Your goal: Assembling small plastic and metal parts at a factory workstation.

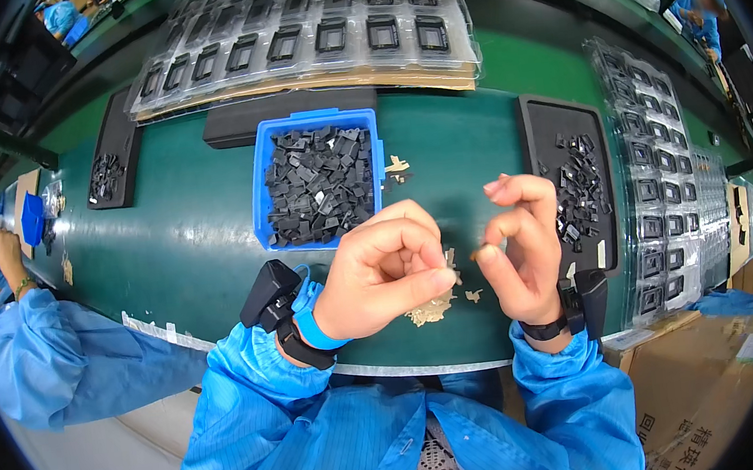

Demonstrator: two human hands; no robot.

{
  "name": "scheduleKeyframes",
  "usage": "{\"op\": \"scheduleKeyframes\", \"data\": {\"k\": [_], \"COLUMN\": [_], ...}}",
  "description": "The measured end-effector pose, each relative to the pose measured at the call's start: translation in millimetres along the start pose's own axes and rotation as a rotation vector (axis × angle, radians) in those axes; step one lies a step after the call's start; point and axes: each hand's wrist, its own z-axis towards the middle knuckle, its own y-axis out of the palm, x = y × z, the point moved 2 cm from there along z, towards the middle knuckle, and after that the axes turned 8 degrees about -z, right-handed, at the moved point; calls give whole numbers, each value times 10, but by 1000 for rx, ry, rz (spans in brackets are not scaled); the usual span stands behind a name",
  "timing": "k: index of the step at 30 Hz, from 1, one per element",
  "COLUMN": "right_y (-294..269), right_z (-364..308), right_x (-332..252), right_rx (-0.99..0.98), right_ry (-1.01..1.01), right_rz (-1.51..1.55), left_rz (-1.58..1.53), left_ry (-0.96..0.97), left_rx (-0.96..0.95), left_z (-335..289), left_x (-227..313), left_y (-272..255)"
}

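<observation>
Nearest, both forearms in blue sleeves rise from the lower edge, each wrist carrying a black strapped device. The left hand [386,266] is curled almost into a fist, thumb pressed against the bent forefinger; whatever it pinches is hidden inside the curl, so I cannot tell whether it has hold of anything. The right hand [518,244] is half closed, thumb and forefinger tips meeting on a tiny dark piece [478,251] — too small to make out its shape, only that it is dark and sits right at the fingertips, in the narrow gap between the two hands.

Just beyond and below the hands, pale beige scraps [432,308] lie on the green table [169,246], partly covered by the left hand. Farther off, straight ahead, stands a blue bin [311,122] filled with small black moulded parts, a few more beige scraps beside its right wall. To the right lies a black tray [541,174] with a loose heap of similar black parts, near the right hand but apart from it. A smaller black tray [107,161] sits far left.

At the far edge, clear blister trays [302,25] of black frames are stacked on cardboard; more run down the right side, bent by the lens. Another person's blue sleeve [53,357] enters at near left, cut off by the rim.
</observation>
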Motion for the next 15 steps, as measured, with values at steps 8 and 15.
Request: {"op": "scheduleKeyframes", "data": {"k": [8,15], "right_y": [100,68], "right_z": [-31,-6], "right_x": [250,257], "right_rx": [99,127], "right_ry": [297,332], "right_rz": [40,79], "left_rz": [791,1191], "left_ry": [-217,-211], "left_rx": [-266,-273], "left_z": [-37,-85], "left_x": [-234,-161], "left_y": [-12,33]}}
